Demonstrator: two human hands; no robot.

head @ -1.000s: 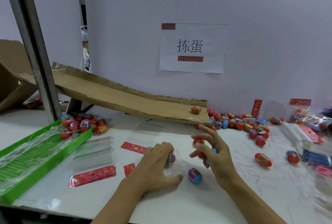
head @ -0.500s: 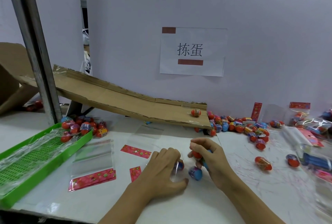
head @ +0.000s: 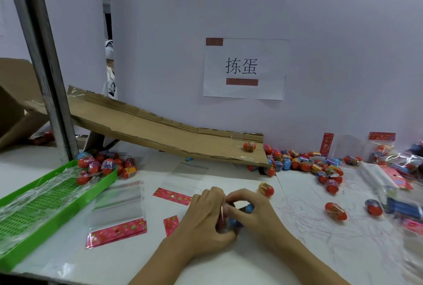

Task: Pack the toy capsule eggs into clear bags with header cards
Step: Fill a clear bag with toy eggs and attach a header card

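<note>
My left hand and my right hand meet at the middle of the white table. The left hand curls around a small clear bag whose contents are mostly hidden; a blue capsule egg shows below its fingers. My right hand's fingers pinch another blue egg against the left hand. A red-and-yellow egg lies loose just behind the right hand. Empty clear bags with red header cards lie flat to the left.
A cardboard ramp slopes down from the left with one egg near its lower end. Several eggs lie at the ramp's foot, more beside a green tray. Packed bags sit far right. A metal post stands left.
My right hand closed its fingers and moved left to join the left hand. The blue-and-purple egg that lay on the table between them is gone. A red egg now lies behind the right hand.
</note>
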